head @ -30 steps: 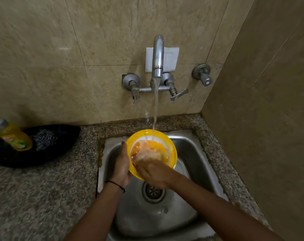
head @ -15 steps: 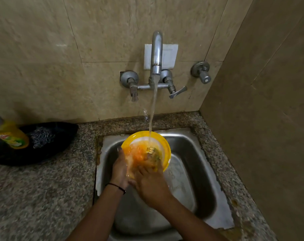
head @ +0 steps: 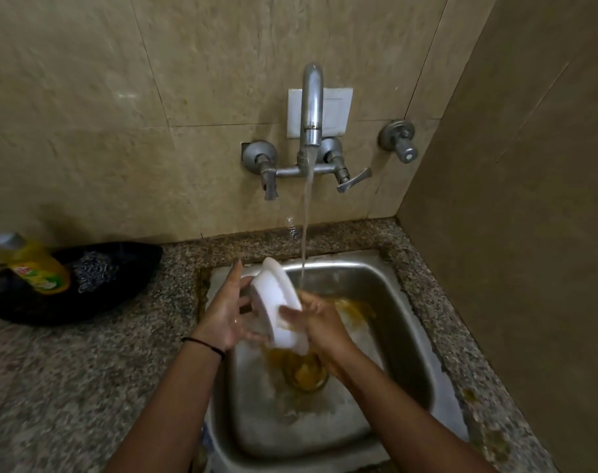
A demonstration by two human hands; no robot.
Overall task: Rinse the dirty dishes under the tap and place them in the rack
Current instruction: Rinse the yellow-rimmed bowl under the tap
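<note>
Midway through rinsing, apparently: a bowl (head: 277,302) is held tilted, white underside up, above the sink (head: 398,312), just left of the tap's (head: 312,107) stream. The left hand (head: 222,312) lies flat-fingered against it; the right hand (head: 321,326) grips its lower rim. Orange residue pools around the drain (head: 304,372). Racking remains; no rack shows. A black tray (head: 130,264) holds a scrubber (head: 92,272) and bottle (head: 40,268).

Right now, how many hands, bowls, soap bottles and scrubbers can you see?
Hands: 2, the left hand and the right hand
Bowls: 1, the bowl
Soap bottles: 1, the yellow soap bottle
Scrubbers: 1, the steel scrubber
Total: 5
</note>
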